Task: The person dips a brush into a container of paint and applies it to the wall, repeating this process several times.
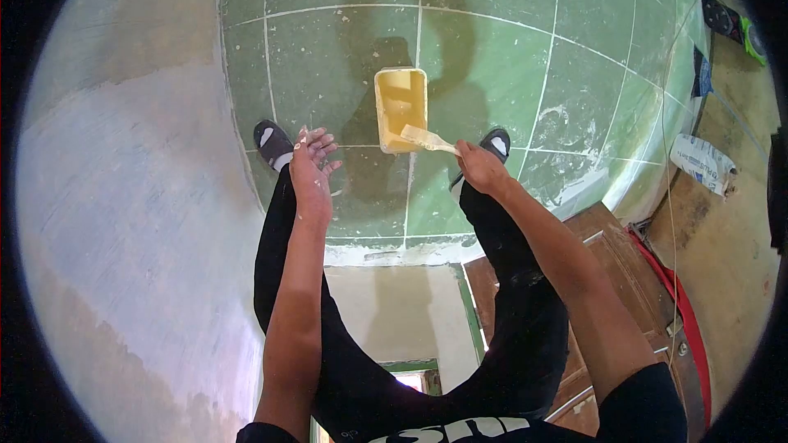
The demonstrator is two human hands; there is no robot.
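My right hand (483, 168) is closed around the handle of a cream-coloured paintbrush (425, 138). The brush head overlaps the near end of a yellow rectangular tub (381, 111) on the floor, whose inner walls are coated in a pale yellowish layer. To the left of the tub, my left hand (312, 174) hangs in the air with fingers apart and nothing in it. White specks mark its fingers and palm.
Green floor tiles (492, 57) carry white splashes. A pale, patchy wall (139, 164) rises at the left. On the right are a white printed bag (702, 162), a brown wooden door (607, 271), a red strap (694, 336) and a thin hanging cord (669, 197).
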